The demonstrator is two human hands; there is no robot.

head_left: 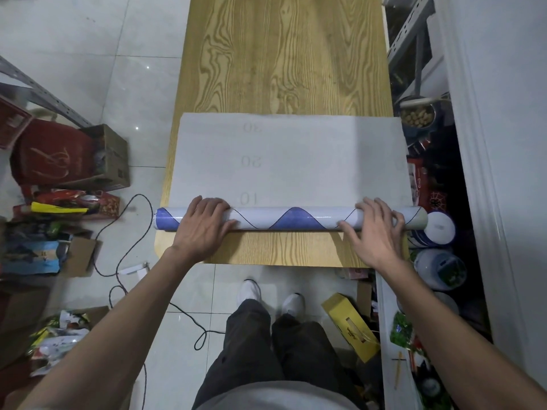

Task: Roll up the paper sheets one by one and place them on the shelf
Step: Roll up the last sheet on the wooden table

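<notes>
**Mid-roll, sheet half wound**

Left hand point(204, 224) & right hand point(377, 227) lie flat, fingers spread, palms pressing the paper roll point(291, 219) on the table point(284, 54); nothing gripped. Unrolled sheet point(291, 161) lies beyond the fingertips. Prob. light, springy, creases easily; press near both ends.

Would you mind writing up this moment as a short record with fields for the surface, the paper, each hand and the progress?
surface: wooden table, far half bare
paper: sheet partly rolled; flat part shows faint reversed numbers 10, 20, 30
roll: tube with blue wave pattern, lying across the table's near end
left hand: left hand palm down on the tube's left part
right hand: right hand palm down on its right part
progress: rolling unfinished; not yet shelved
</notes>
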